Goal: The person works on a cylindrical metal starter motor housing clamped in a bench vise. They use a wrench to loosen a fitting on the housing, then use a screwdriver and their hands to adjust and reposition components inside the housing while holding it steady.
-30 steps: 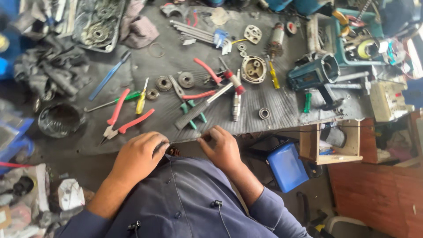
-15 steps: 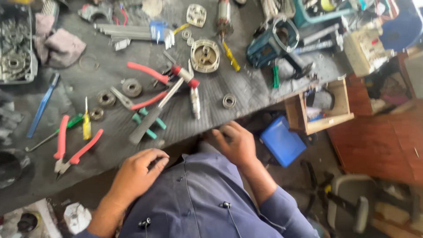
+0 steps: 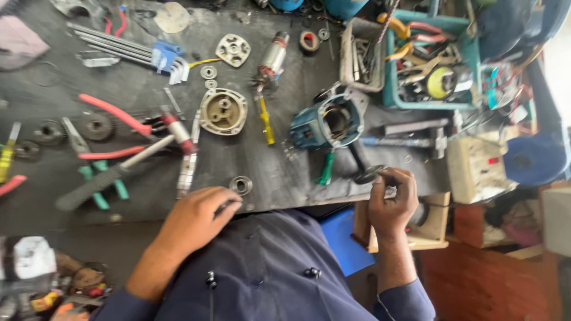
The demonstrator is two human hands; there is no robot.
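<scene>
Right hand [image 3: 391, 205] is pinched shut on a small dark round metal disc [image 3: 370, 176] at the bench edge, just at 5 o'clock from the teal power-tool motor housing [image 3: 326, 125] (gutted, w/ parts strewn about). Left hand [image 3: 195, 221] rests loosely curled and empty, fingertips just beside a small steel ring bearing [image 3: 241, 185]. Reassembly looks hardly begun.

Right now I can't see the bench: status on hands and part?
Left hand flat at bench edge, by bearing. Right hand pinching small ring. Motor housing close ahead.
</scene>
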